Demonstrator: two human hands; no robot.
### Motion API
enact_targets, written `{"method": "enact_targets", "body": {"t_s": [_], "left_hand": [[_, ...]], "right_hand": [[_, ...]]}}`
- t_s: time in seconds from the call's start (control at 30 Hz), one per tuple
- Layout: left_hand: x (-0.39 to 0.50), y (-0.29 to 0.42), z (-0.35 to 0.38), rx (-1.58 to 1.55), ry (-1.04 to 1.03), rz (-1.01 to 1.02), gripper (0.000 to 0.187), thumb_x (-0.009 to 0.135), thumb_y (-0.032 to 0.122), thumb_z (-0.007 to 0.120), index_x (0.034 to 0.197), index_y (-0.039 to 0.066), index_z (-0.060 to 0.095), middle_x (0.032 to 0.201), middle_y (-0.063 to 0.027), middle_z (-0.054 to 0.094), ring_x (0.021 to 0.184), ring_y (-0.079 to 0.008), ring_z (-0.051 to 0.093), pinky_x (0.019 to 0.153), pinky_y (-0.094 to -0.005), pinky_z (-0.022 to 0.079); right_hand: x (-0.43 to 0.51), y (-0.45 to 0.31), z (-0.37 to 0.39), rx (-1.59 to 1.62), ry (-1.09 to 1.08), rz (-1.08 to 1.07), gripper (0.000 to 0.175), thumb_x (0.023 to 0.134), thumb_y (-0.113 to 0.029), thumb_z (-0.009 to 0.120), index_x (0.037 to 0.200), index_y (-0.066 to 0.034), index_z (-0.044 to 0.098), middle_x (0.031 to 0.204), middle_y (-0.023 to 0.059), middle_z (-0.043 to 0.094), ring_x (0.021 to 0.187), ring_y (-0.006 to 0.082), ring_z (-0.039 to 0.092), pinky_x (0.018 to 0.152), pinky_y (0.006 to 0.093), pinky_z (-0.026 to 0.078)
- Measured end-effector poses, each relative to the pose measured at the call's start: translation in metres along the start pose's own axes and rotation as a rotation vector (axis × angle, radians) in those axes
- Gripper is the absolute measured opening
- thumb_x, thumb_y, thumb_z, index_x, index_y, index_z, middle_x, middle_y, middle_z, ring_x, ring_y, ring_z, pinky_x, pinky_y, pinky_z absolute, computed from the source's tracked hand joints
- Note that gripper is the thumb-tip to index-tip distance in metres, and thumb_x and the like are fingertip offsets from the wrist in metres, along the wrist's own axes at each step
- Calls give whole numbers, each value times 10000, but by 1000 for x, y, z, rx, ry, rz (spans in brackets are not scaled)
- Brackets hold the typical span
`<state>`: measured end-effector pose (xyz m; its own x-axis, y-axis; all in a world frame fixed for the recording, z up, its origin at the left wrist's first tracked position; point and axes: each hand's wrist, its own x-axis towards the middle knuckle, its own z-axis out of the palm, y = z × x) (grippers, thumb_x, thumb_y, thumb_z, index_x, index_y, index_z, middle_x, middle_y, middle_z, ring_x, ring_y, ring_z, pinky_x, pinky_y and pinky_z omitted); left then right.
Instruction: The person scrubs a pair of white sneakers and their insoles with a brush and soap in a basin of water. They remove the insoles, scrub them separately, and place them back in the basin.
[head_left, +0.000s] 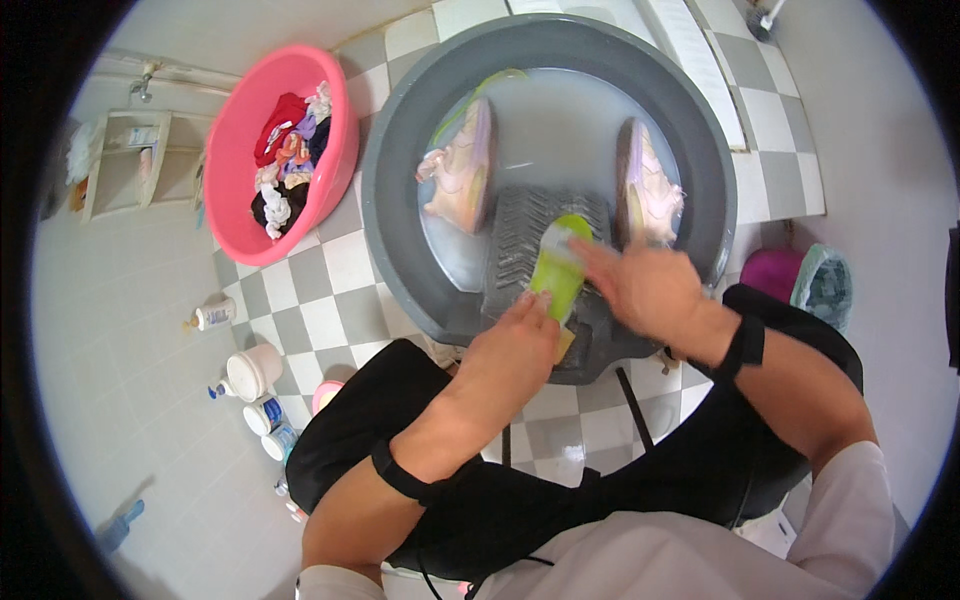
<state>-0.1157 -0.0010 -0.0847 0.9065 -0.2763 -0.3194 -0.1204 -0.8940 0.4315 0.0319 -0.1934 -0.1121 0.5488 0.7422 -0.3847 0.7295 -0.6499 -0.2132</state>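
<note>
A lime-green shoe insole lies tilted on the ridged grey washboard of a large basin. My left hand grips its lower end. Over its upper part is my right hand, blurred, with the fingers at a whitish patch; whether that is suds or a held thing is unclear. Cloudy water fills the basin's bottom. In it, one pale pink sneaker rests on its side at the left, and a second pink sneaker at the right. A yellowish piece sits below the insole, partly hidden.
The grey basin's rim curves before my knees. At left stands a pink tub holding clothes. A white bucket and several bottles line the left wall. A lined bin stands at right. A yellow-green strip lies along the basin's inner wall.
</note>
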Motion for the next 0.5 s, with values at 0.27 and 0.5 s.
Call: {"method": "enact_targets", "body": {"t_s": [0.27, 0.5], "left_hand": [[1, 5, -6, 76, -4, 36, 223, 952, 41, 624, 1151, -54, 656, 1422, -290, 657, 1410, -377, 612, 1053, -400, 596], [3, 3, -7, -22, -7, 26, 232, 951, 22, 610, 1163, -67, 641, 1383, -293, 667, 1413, -393, 604, 1050, -410, 597]], "right_hand": [[5, 0, -27, -152, -18, -29, 538, 1071, -247, 564, 1604, -243, 487, 776, 117, 756, 661, 313, 763, 539, 470, 608], [7, -3, -17, 13, -78, -28, 486, 1075, -356, 576, 1559, -316, 561, 759, 127, 717, 683, 362, 746, 570, 505, 593]]}}
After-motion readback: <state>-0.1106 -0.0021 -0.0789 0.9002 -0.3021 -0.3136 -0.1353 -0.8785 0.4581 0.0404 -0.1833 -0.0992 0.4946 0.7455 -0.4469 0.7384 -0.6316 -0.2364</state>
